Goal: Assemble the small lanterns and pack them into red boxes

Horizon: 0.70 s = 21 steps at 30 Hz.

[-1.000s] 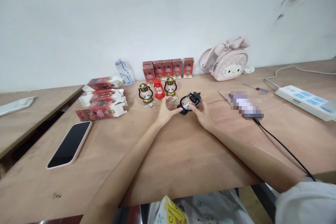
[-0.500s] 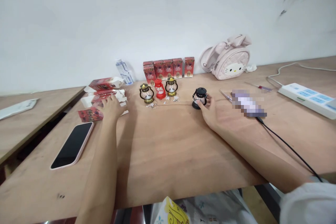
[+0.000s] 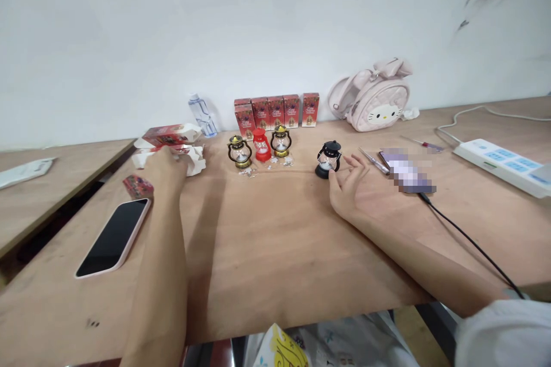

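On the left, my left hand is closed, its fingers mostly hidden behind the knuckles. A small red printed box sticks out tilted from its left side and appears to be in its grip. My right hand has its fingers spread apart just right of a black mini lantern, which stands upright; the thumb is close to its base, and I cannot tell if they touch. Two gold-and-black lanterns and a red lantern stand mid-table, with small silvery bits before them.
Several red boxes stand against the wall. Opened boxes with white flaps lie left, near a clear bottle. A phone lies front left. Right are a pink bag, screwdriver, blurred-out phone and power strip.
My right hand has let go of the black lantern, its fingers now spread. My left hand has moved slightly left, and the red box beside it has shifted left and tilted.
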Each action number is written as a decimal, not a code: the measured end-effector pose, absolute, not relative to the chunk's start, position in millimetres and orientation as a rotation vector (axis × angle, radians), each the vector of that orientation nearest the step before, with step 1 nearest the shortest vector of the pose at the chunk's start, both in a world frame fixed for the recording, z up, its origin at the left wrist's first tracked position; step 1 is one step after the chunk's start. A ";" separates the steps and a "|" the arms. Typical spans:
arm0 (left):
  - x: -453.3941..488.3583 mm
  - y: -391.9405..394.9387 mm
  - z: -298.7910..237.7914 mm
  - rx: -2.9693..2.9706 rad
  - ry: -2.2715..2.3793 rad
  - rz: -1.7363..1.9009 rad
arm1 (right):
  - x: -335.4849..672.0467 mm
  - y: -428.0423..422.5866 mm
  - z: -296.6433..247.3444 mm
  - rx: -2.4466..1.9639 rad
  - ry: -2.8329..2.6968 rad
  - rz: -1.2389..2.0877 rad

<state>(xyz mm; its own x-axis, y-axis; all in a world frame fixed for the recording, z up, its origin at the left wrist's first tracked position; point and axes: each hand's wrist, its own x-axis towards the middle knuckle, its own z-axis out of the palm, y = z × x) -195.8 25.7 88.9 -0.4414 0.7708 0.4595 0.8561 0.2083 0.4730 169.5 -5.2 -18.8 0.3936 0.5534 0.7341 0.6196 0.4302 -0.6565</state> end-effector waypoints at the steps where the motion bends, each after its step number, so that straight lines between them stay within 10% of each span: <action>1: -197.0 23.2 97.4 -1.417 -2.410 -0.963 | 168.0 -7.2 -17.5 -1.202 -1.269 -0.083; 11: -170.3 -33.2 172.9 -1.472 -1.627 -1.428 | 158.5 -23.9 -20.3 -0.933 -1.505 -0.108; 21: -37.2 -17.3 113.0 -2.045 -1.436 -1.985 | 104.7 -59.7 15.7 -0.700 -1.426 0.853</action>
